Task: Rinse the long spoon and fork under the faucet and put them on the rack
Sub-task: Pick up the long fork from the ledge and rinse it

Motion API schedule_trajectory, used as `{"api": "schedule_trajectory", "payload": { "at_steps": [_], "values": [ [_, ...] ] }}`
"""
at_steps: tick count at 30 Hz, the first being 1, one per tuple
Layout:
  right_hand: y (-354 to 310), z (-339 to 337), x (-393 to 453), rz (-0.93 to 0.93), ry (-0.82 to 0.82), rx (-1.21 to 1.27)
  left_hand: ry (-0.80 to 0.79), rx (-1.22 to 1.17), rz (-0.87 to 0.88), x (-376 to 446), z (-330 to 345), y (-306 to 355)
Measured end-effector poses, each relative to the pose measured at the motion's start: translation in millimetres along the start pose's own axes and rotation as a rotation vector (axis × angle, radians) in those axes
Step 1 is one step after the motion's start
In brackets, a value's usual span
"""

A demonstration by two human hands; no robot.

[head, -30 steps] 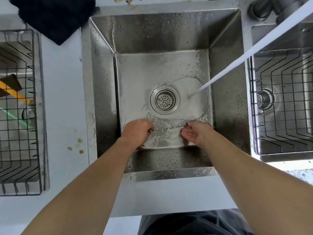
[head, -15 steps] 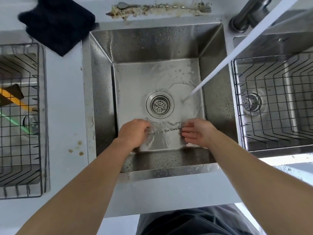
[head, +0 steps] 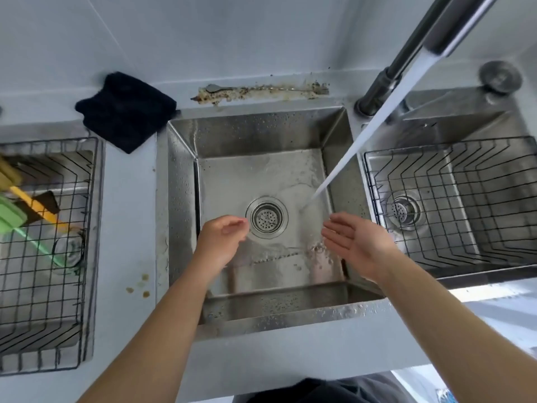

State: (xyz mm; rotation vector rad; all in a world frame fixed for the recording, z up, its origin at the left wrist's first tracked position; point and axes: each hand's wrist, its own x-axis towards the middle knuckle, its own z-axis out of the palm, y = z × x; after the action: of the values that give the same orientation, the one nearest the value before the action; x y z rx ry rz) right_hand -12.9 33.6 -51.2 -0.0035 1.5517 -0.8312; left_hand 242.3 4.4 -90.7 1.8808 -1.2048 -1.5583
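- Pale grey table (head: pixel 130 228) with a steel sink (head: pixel 186 199) let into it, pale wall behind; drain (head: pixel 266 217) at the sink's middle.
- Wire rack (head: pixel 453 205) in a second basin right of the sink; another wire basket (head: pixel 43 257) left of the sink, holding yellow and green items.
- Black cloth (head: pixel 126 110) on the table at the sink's far left corner.
- Faucet (head: pixel 406 53) at the sink's far right corner, water stream (head: pixel 357 141) slanting down to just right of the drain.
- Long, thin twisted-handled utensil (head: pixel 279 255) flat on the sink floor, near side of the drain; spoon or fork, cannot tell.
- A like utensil (head: pixel 261 89) in a brown smear behind the sink.
- Left hand (head: pixel 222 239) loosely curled, holding nothing, just left of the sink utensil.
- Right hand (head: pixel 354 242) flat, fingers straight, holding nothing, above its right end.
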Motion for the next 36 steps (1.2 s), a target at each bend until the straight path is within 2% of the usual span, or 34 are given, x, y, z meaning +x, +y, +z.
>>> {"api": "schedule_trajectory", "payload": {
  "at_steps": [4, 12, 20, 26, 30, 32, 36],
  "values": [
    [-23.2, 1.6, -4.3, -0.118, 0.019, 0.034, 0.032, -0.323, -0.116, 1.4, -0.5, 24.8],
    [-87.1, 22.8, 0.3, -0.293, 0.006, 0.172, -0.013, -0.544, -0.193, 28.2, -10.0, 62.7],
    [-146.6, 65.2, 30.1, -0.344, -0.079, 0.095, -0.046, -0.494, -0.100, 74.4, -24.9, 122.8],
    [-179.3, 95.6, 61.9, -0.422, -0.093, -0.079, -0.023, -0.228, 0.020, 122.8, -32.0, 166.9],
    [-188.9, 111.1, 75.1, -0.510, -0.056, -0.275, 0.005, 0.155, 0.290, 149.7, -33.0, 180.4],
    [-193.4, 116.6, 83.6, -0.632, 0.032, -0.516, 0.041, 0.430, 0.445, 164.4, -31.6, 184.9],
    [-204.6, 124.8, 97.9, -0.957, 0.247, -1.336, 0.110, 0.761, 0.647, 188.4, -30.9, 191.9]
  ]
}}
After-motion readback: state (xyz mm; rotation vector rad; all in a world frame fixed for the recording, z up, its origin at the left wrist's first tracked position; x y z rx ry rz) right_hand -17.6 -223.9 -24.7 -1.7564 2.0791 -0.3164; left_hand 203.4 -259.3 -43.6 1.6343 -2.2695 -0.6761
